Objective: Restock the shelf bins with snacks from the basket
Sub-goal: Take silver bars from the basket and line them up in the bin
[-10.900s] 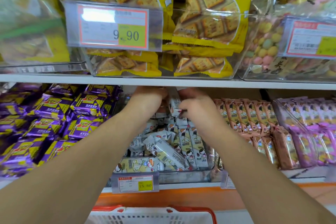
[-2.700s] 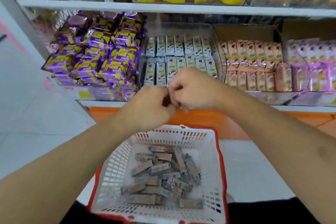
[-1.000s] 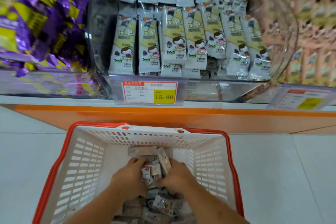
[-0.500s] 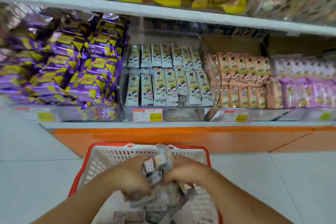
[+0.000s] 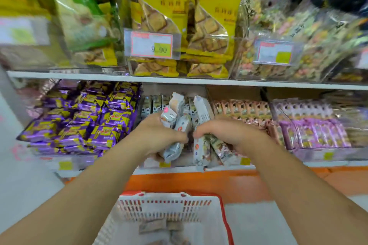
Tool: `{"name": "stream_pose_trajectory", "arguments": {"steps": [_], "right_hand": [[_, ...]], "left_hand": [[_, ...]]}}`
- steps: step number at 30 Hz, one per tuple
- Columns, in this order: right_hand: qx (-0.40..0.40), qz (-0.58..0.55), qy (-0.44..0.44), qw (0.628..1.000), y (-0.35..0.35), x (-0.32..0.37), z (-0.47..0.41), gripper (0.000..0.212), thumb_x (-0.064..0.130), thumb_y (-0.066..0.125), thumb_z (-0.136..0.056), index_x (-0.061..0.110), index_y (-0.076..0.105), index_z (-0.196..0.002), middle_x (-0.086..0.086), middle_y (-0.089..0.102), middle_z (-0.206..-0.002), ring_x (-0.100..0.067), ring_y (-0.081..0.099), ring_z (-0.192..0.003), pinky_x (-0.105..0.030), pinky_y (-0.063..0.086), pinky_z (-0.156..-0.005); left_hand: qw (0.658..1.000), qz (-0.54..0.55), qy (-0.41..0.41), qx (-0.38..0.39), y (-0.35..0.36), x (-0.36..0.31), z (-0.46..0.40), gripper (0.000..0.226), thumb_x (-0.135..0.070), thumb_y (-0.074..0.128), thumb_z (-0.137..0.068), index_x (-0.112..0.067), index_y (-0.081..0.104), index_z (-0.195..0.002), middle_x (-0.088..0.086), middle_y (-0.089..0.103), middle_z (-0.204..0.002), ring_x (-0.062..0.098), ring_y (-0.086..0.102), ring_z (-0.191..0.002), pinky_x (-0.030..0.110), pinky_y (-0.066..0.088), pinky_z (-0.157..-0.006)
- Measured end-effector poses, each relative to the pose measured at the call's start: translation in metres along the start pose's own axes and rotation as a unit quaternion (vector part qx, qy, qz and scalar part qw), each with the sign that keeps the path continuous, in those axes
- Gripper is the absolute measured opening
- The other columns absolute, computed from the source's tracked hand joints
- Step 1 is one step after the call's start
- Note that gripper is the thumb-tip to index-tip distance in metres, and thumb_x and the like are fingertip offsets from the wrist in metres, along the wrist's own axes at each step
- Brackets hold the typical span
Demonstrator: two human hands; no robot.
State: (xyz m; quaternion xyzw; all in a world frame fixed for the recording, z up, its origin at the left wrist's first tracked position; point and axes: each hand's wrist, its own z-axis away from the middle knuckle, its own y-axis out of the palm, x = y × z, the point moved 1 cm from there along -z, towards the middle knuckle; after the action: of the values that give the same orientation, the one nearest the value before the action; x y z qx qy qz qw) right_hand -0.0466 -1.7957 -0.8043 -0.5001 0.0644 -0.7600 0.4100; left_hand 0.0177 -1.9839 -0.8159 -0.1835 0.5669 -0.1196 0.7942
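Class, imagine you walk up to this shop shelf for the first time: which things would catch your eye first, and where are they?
First, the two hands, left hand and right hand, gripping a bunch of snack packets in front of the middle bin on the lower shelf. Next, the purple packets piled to the left, and the yellow cracker bags on the shelf above. The white basket sits below.

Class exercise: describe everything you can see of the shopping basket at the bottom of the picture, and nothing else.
The basket is white plastic with a red-orange rim and walls pierced by rows of slots. It sits low in the view on the pale floor, in front of the orange shelf base and between the person's forearms, cut off by the bottom edge. It stands upright and open-topped. A few small wrapped snack packets lie inside it, blurred. Neither hand touches it.
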Motion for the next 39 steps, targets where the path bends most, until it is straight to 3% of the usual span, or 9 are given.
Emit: {"name": "stream_pose_trajectory", "arguments": {"steps": [3, 9, 14, 17, 20, 27, 30, 34, 39], "right_hand": [[-0.037, 0.034, 0.015, 0.999, -0.006, 0.029, -0.021, 0.058, 0.036, 0.075, -0.09, 0.015, 0.054, -0.14, -0.006, 0.051, -0.138, -0.023, 0.049, -0.107, -0.036, 0.04, -0.088], [-0.065, 0.143, -0.029, 0.987, -0.008, 0.068, -0.069, 0.038, 0.036, 0.066, -0.091, 0.011, 0.054, -0.117, -0.014, 0.056, -0.122, -0.02, 0.053, -0.083, -0.036, 0.048, -0.078], [-0.094, 0.215, -0.036, 0.971, -0.012, 0.071, -0.089, 0.039, 0.046, 0.057, -0.093, 0.016, 0.063, -0.119, -0.014, 0.06, -0.123, -0.024, 0.058, -0.089, -0.04, 0.057, -0.089], [-0.133, 0.29, -0.053, 0.946, -0.008, 0.061, -0.1, 0.036, 0.052, 0.053, -0.092, 0.02, 0.063, -0.106, -0.013, 0.061, -0.116, -0.027, 0.058, -0.09, -0.035, 0.053, -0.077], [-0.175, 0.298, -0.062, 0.936, 0.001, 0.05, -0.108, 0.046, 0.057, 0.053, -0.085, 0.016, 0.063, -0.105, -0.011, 0.059, -0.101, -0.03, 0.058, -0.088, -0.032, 0.046, -0.067], [-0.28, 0.257, -0.093, 0.92, 0.01, 0.036, -0.091, 0.042, 0.056, 0.052, -0.092, 0.016, 0.056, -0.107, -0.005, 0.055, -0.087, -0.035, 0.058, -0.085, -0.038, 0.049, -0.07], [-0.316, 0.269, -0.099, 0.904, 0.009, 0.038, -0.08, 0.04, 0.056, 0.05, -0.092, 0.018, 0.061, -0.097, -0.003, 0.054, -0.079, -0.034, 0.058, -0.075, -0.037, 0.048, -0.068], [-0.334, 0.278, -0.121, 0.892, 0.012, 0.034, -0.07, 0.034, 0.055, 0.05, -0.091, 0.022, 0.057, -0.095, -0.003, 0.056, -0.086, -0.032, 0.057, -0.076, -0.036, 0.047, -0.07], [-0.29, 0.278, -0.125, 0.907, 0.016, 0.032, -0.067, 0.039, 0.052, 0.055, -0.089, 0.019, 0.06, -0.109, -0.004, 0.049, -0.098, -0.033, 0.057, -0.093, -0.039, 0.051, -0.079]], "left_hand": [[0.994, -0.079, -0.026, -0.073, -0.009, -0.014, -0.034, 0.038, -0.03, 0.087, -0.069, -0.016, 0.058, -0.089, 0.004, 0.063, -0.079, 0.022, 0.063, -0.068, 0.047, 0.064, -0.06], [0.933, -0.35, -0.039, -0.074, -0.02, -0.038, -0.098, 0.072, -0.072, 0.062, -0.052, -0.018, 0.063, -0.101, 0.005, 0.068, -0.102, 0.028, 0.068, -0.089, 0.037, 0.061, -0.076], [0.873, -0.485, -0.039, -0.033, -0.02, -0.035, -0.15, 0.051, -0.054, 0.05, -0.092, -0.024, 0.06, -0.131, 0.003, 0.061, -0.12, 0.027, 0.061, -0.108, 0.04, 0.051, -0.098], [0.863, -0.497, 0.02, -0.088, -0.018, -0.034, -0.171, 0.036, -0.03, 0.044, -0.106, -0.02, 0.056, -0.138, 0.007, 0.057, -0.125, 0.03, 0.057, -0.119, 0.038, 0.046, -0.092], [0.844, -0.514, 0.047, -0.145, -0.015, -0.021, -0.185, 0.041, -0.044, 0.05, -0.1, -0.028, 0.052, -0.138, 0.003, 0.055, -0.139, 0.032, 0.057, -0.122, 0.04, 0.049, -0.088], [0.877, -0.461, 0.059, -0.126, -0.02, -0.018, -0.187, 0.039, -0.047, 0.055, -0.074, -0.025, 0.057, -0.106, 0.005, 0.058, -0.102, 0.03, 0.06, -0.089, 0.035, 0.053, -0.07], [0.881, -0.445, 0.08, -0.14, -0.019, -0.015, -0.178, 0.052, -0.047, 0.053, -0.07, -0.028, 0.051, -0.118, 0.006, 0.056, -0.115, 0.034, 0.059, -0.095, 0.041, 0.056, -0.077], [0.878, -0.449, 0.113, -0.126, -0.012, -0.004, -0.166, 0.083, -0.047, 0.065, -0.079, -0.036, 0.026, -0.152, 0.008, 0.032, -0.155, 0.046, 0.042, -0.134, 0.057, 0.054, -0.093], [0.88, -0.422, 0.154, -0.154, -0.009, 0.005, -0.138, 0.06, -0.023, 0.071, -0.084, -0.026, 0.048, -0.14, 0.009, 0.035, -0.152, 0.043, 0.046, -0.132, 0.054, 0.053, -0.098]]}}
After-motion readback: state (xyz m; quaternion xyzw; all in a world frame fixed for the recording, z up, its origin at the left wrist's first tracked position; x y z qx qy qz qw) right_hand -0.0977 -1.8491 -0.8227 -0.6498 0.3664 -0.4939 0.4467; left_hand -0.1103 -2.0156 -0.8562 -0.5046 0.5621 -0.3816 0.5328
